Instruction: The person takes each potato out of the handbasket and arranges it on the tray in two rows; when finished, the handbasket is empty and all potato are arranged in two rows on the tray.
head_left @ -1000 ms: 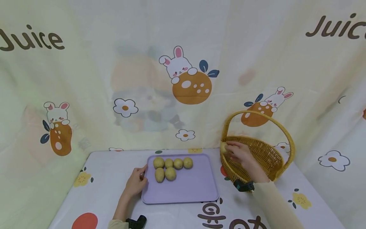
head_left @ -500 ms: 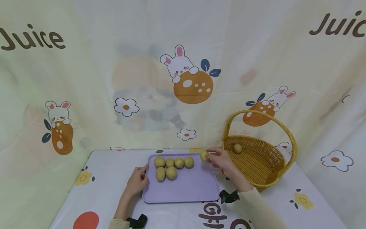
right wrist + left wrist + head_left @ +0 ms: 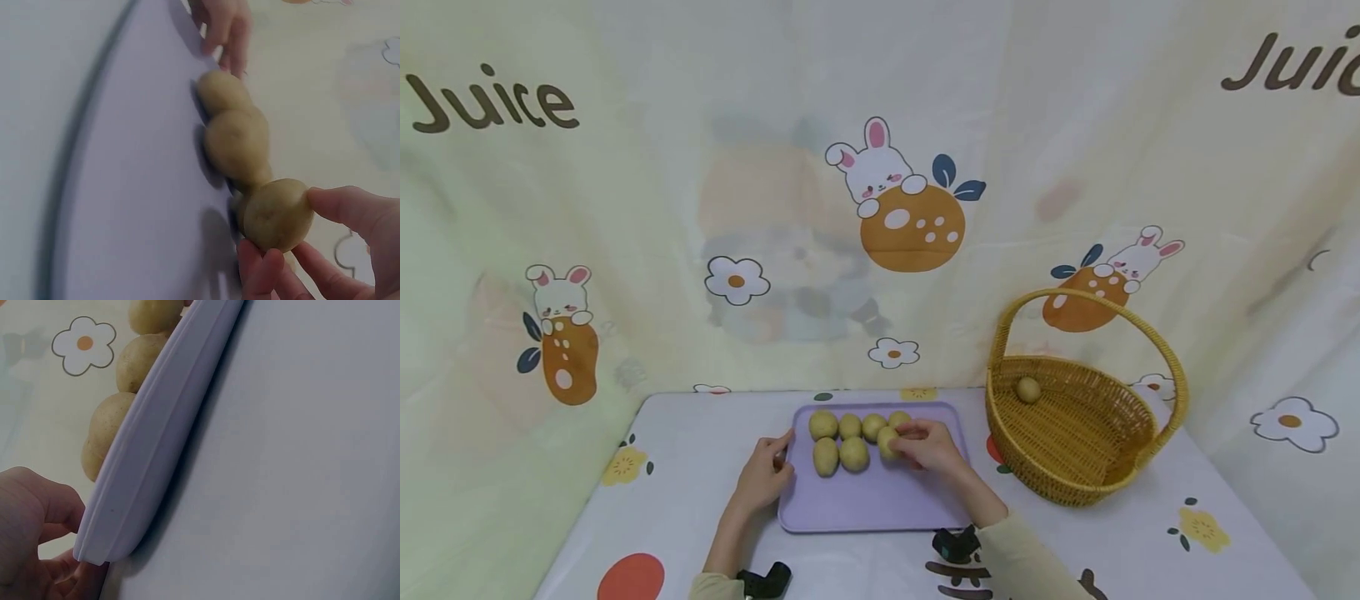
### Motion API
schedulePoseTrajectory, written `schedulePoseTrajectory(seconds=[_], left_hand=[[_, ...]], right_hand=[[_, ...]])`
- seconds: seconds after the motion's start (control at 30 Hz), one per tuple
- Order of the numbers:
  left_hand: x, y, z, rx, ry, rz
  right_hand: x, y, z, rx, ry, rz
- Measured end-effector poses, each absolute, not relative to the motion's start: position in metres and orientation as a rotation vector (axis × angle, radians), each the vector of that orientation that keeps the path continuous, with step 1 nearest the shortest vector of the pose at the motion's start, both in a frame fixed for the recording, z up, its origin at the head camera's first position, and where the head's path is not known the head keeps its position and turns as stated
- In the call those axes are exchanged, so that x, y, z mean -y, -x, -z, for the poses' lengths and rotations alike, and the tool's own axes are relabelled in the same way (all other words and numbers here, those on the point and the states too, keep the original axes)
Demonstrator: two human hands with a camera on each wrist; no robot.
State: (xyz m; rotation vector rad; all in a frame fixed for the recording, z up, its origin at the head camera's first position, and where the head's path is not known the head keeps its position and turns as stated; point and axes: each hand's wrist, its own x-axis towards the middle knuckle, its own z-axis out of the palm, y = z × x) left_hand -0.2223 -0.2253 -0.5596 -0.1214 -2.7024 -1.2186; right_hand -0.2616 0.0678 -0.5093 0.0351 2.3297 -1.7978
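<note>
My right hand (image 3: 931,447) holds a potato (image 3: 279,215) between thumb and fingertips, low over the lilac tray (image 3: 880,508). In the head view this potato is at the right end of the front row, beside two other potatoes (image 3: 853,454). Behind them a back row of several potatoes (image 3: 823,425) lies along the tray's far side. At the tray's left edge is my left hand (image 3: 763,475); in the left wrist view its fingers (image 3: 62,506) grip the rim at a corner. Part of the back row is hidden behind the right hand.
A yellow wicker basket (image 3: 1075,492) with a tall handle stands to the right of the tray. One potato (image 3: 1028,389) lies inside at its left. A printed curtain (image 3: 790,183) hangs behind the table (image 3: 700,433).
My right hand has carried a potato leftward from the basket, across the tray's right part, to the end of the front row. The left hand has stayed at the tray's left edge.
</note>
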Motion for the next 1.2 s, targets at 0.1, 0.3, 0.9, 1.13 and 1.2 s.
schedulePoseTrajectory(seconds=[0.1, 0.3, 0.9, 1.13, 1.2], left_hand=[[0.224, 0.223, 0.56, 2.692, 0.128, 1.208], [0.22, 0.224, 0.56, 2.704, 0.123, 1.207], [0.221, 0.222, 0.559, 2.712, 0.1, 1.199], [0.222, 0.22, 0.559, 2.7, 0.083, 1.213], [0.222, 0.22, 0.559, 2.695, 0.094, 1.207]], right_hand=[[-0.061, 0.258, 0.51, -2.325, -0.039, 1.788], [-0.055, 0.252, 0.511, -2.352, -0.025, 1.797], [-0.056, 0.253, 0.508, -2.474, 0.022, 1.71], [-0.072, 0.267, 0.492, -2.504, -0.011, 1.653], [-0.08, 0.273, 0.487, -2.514, -0.032, 1.642]])
